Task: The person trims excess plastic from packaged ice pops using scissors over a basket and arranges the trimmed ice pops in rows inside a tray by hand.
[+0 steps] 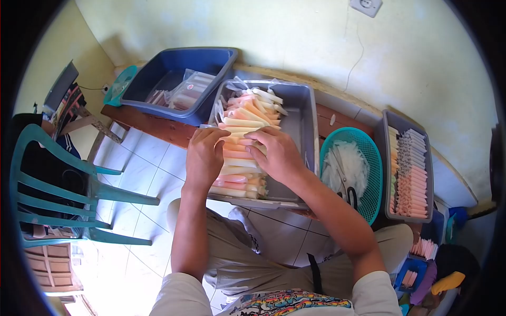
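Pale yellow, orange and pink ice pop tubes lie stacked crosswise in a grey tub in front of me. My left hand is at the left ends of the stack, its fingers bent over one tube. From the other side, my right hand reaches the same row, thumb and forefinger curled around a tube's right end. Both hands seem to grip one tube between them, though the fingers partly hide the contact. Looser tubes in clear plastic lie farther back.
A blue tub with bagged tubes stands at the left. To the right are a green basket holding clear plastic sleeves and scissors, then a grey crate of patterned tubes. A green chair stands left.
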The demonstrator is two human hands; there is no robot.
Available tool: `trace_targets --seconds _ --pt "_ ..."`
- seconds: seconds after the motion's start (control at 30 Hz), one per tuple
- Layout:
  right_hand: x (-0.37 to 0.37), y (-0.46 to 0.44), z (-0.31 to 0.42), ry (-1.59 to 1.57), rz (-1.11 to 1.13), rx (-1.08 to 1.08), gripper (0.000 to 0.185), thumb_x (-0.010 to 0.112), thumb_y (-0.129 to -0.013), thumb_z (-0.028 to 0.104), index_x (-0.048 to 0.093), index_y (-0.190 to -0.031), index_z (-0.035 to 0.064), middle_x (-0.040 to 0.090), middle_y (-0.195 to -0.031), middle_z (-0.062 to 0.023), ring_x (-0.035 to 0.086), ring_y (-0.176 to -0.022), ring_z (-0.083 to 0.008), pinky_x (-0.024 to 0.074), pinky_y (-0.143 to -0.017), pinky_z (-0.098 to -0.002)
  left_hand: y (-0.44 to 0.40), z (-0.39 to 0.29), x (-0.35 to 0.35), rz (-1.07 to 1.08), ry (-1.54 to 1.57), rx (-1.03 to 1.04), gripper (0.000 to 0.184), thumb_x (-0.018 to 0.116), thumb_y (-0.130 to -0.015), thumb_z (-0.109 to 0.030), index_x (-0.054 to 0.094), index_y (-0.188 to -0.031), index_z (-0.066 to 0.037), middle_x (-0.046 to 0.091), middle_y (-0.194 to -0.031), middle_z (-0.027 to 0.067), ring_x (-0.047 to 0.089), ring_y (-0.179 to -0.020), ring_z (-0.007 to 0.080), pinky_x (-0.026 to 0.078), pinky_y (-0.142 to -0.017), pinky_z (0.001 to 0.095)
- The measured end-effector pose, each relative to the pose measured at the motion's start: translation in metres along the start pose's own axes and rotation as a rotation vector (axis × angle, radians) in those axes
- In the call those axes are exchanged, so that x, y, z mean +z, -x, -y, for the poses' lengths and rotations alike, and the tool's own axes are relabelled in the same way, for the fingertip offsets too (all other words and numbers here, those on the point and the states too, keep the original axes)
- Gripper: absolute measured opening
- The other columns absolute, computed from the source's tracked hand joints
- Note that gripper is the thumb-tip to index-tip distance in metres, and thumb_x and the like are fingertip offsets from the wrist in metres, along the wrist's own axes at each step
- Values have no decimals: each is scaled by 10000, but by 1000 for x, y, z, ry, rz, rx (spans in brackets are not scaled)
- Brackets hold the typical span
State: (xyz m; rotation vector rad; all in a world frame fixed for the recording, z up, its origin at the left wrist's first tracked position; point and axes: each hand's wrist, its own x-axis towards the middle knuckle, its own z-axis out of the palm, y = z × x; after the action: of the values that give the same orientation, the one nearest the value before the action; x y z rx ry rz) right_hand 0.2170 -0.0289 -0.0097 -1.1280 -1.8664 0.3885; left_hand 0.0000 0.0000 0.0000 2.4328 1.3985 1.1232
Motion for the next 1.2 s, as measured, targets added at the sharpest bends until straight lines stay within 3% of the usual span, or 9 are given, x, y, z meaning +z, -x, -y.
trace_targets --seconds 0.1,0.2,0.37,0.57,0.7,1.2 --pt "13 -8 -4 96 -7 6 172 810 -903 87 762 -1062 41 757 -1007 -147 741 -939 -353 585 -812 -442 -1 14 -4 -13 16 -26 248 741 -854 53 773 -1083 -37 760 -1119 146 673 -1062 372 539 -965 460" --pt "21 -8 -13 73 -63 3 148 816 -900 143 762 -1001 51 732 -930 -124 731 -815 -337 582 -786 -446 -1 12 -7 -3 43 -58 218 745 -855 49 774 -1055 -30 761 -1115 136 672 -1048 368 540 -960 459" --pt "25 -9 -15 -8 -50 38 115 806 -904 45 730 -985 17 760 -924 -147 763 -782 -292 601 -715 -376 1 7 2 -9 36 6 213 763 -854 21 787 -1059 -32 762 -1098 120 682 -1078 347 544 -960 450" --pt "20 -7 -16 -101 -117 67 128 806 -886 -8 725 -983 5 768 -914 -134 783 -793 -228 625 -721 -334 0 -5 11 6 9 23 260 801 -833 0 788 -1091 -26 751 -1125 134 690 -1093 358 548 -969 458" --pt "5 -3 -5 -122 -120 94 125 795 -870 -30 713 -961 -5 757 -910 -160 789 -805 -262 634 -725 -353 0 -9 12 10 29 22 269 802 -836 -3 786 -1103 -24 746 -1143 138 685 -1108 362 547 -976 462" --pt "-64 32 8 -87 -329 91 103 806 -925 14 732 -986 -24 766 -965 -131 791 -857 -218 654 -760 -308 -7 -44 34 -28 105 242 295 838 -850 -62 777 -1137 -34 750 -1135 125 683 -1124 343 539 -981 456"
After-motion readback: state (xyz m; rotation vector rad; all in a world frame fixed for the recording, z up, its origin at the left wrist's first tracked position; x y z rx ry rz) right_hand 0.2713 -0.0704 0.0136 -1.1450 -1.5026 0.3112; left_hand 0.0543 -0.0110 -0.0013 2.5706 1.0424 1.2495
